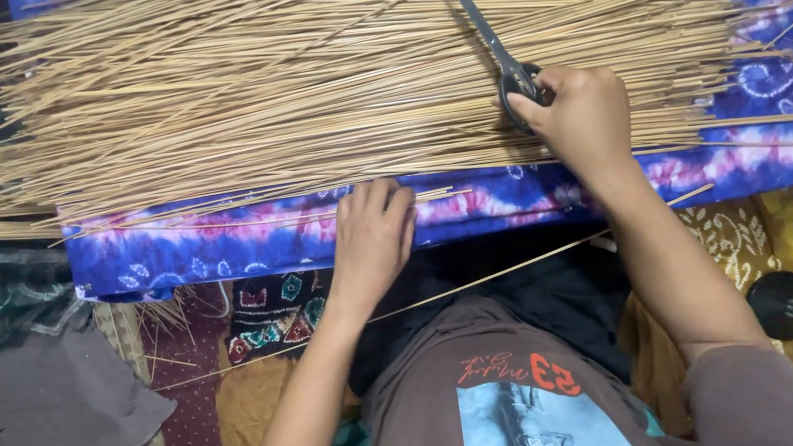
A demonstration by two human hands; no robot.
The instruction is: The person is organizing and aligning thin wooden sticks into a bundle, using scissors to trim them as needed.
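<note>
The right hand (583,114) was closed around the black handles of the scissors (494,45), whose shut blades pointed away over the pile of thin sticks (299,84). The left hand (373,236) lay flat and empty on the near edge of the blue tie-dyed cloth (218,245), touching some stick ends.

matt wooden sticks (298,74); shiny metal scissors (496,44); tie-dyed cloth (247,239).
</note>
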